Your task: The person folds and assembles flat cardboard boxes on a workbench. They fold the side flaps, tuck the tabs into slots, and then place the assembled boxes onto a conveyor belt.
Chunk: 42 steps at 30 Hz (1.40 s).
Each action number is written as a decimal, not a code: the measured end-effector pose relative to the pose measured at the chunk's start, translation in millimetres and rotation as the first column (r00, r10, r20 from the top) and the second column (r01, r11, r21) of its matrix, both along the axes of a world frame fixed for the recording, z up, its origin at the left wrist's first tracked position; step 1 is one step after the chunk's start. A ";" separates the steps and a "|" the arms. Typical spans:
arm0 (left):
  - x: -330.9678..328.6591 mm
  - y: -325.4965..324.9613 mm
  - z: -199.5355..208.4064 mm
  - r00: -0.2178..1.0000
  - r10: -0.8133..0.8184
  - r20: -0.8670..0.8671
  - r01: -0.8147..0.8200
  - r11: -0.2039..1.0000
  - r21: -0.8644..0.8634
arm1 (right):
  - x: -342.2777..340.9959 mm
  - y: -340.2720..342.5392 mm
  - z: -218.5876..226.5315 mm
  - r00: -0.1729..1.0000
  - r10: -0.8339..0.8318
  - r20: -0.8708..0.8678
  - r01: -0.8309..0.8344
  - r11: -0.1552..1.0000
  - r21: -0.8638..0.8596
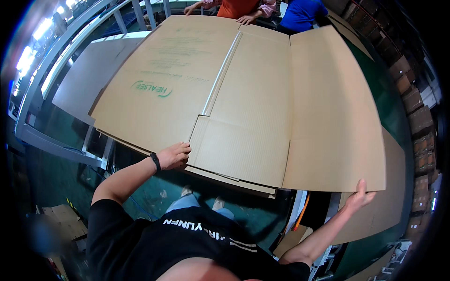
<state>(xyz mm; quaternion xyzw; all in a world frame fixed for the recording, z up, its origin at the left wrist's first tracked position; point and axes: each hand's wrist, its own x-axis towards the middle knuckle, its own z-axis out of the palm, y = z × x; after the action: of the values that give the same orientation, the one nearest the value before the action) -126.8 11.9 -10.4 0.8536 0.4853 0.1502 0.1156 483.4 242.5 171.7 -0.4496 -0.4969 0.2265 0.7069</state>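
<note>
A large brown flattened cardboard box (253, 107) lies before me, with green print on its left panel. A pale, shiny strip (220, 77) runs along a seam between the left and middle panels. My left hand (174, 155), with a black band on its wrist, rests fingers flat on the near edge of the left panel, beside that seam; its thumb is not clearly seen. My right hand (360, 199) grips the near right corner of the right panel (335, 117), thumb on top and fingers hidden beneath. That panel is tilted up along its crease.
Across the cardboard a person in an orange top (233, 8) has both hands at its far edge. Someone in blue (302, 16) stands beside them. A metal frame (35, 117) rises at left. More cardboard (389, 187) lies at right, and stacked cartons (422, 140) line the far right.
</note>
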 end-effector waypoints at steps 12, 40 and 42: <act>-10.7 -1.9 -12.4 0.950 -0.003 0.311 -0.027 0.995 0.092 | -344.6 -133.7 -21.7 0.266 0.328 0.906 -0.662 0.746 -0.076; -9.9 -2.0 -17.6 0.847 0.311 0.431 -0.386 0.917 0.098 | -462.2 -102.8 -161.4 -0.117 0.771 0.626 -0.931 0.134 -0.340; -9.5 0.5 -16.2 0.854 0.309 0.419 -0.381 0.920 0.097 | -459.9 -102.8 -172.3 -0.096 0.789 0.607 -0.934 0.140 -0.329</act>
<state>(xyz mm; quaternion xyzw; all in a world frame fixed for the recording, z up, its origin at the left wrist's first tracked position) -136.3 12.3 -26.7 0.7109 0.5822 0.3801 0.1062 23.5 139.8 -0.6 0.0136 -0.8974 0.3976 0.1907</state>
